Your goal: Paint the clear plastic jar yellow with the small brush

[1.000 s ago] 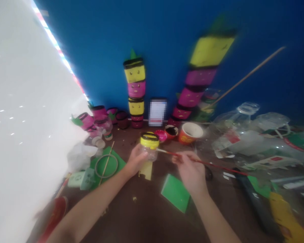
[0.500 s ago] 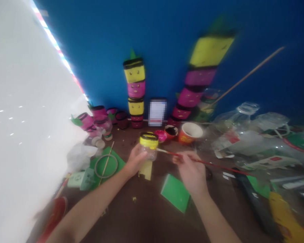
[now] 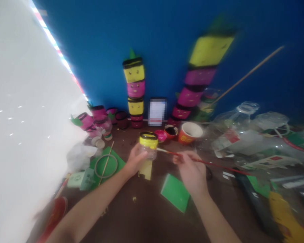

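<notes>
Near the middle, my left hand [image 3: 135, 160] is closed round a small clear jar [image 3: 149, 146] with a black rim and a yellow painted band below it. My right hand [image 3: 192, 170] pinches a thin red paintbrush [image 3: 212, 164], whose pale tip touches or nearly touches the jar's right side. Just behind the jar are a small pot of pink paint [image 3: 160, 135], a cup with black inside [image 3: 171, 131] and a larger red-and-white paper cup [image 3: 191, 133]. A yellowish strip [image 3: 146, 169] lies under the jar.
Painted pink and yellow stacks [image 3: 136, 89] stand against the blue wall, beside a blurred screen [image 3: 157, 112]. Clear plastic bottles [image 3: 243, 128] crowd the right. A green card [image 3: 175, 193] lies in front, and a ring [image 3: 106, 166] rests on green sheet at left.
</notes>
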A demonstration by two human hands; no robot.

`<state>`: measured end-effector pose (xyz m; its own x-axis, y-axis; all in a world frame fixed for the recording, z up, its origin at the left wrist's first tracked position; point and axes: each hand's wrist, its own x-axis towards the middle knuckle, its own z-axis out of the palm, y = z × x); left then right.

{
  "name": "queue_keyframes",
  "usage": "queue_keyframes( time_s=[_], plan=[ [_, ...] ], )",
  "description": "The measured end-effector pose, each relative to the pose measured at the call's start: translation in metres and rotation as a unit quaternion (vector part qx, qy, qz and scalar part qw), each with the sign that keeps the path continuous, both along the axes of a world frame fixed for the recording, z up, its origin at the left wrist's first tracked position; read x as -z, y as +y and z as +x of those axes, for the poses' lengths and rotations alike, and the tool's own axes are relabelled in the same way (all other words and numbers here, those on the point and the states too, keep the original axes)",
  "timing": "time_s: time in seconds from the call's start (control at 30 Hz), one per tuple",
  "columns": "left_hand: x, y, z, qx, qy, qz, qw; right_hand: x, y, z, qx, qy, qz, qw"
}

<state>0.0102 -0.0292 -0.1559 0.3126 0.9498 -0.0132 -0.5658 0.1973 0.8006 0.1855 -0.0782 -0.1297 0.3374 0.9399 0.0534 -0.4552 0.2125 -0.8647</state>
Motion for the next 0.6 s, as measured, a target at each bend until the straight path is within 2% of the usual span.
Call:
queue_keyframes(
  time_s=[0.1,0.3,0.5,0.6],
  plan=[
    [-0.0006,-0.0002,0.0,0.007,0.006,0.002,1.0,0.0025,0.0007,-0.0026,0.003,0.005,-0.011,1.0],
    [-0.003,-0.0001,0.0019,-0.009,-0.007,-0.006,1.0,0.0023,0.0039,0.0044,0.056,0.011,-0.015,0.998],
    [0.0002,0.0,0.0011,-0.006,0.005,-0.011,1.0,0.002,0.0008,-0.0033,0.013,-0.004,-0.014,1.0],
    [0.0006,0.0,0.0014,-0.005,-0.003,-0.01,1.0,0.0054,0.0022,-0.0031,0.02,-0.004,-0.02,1.0]
  ],
)
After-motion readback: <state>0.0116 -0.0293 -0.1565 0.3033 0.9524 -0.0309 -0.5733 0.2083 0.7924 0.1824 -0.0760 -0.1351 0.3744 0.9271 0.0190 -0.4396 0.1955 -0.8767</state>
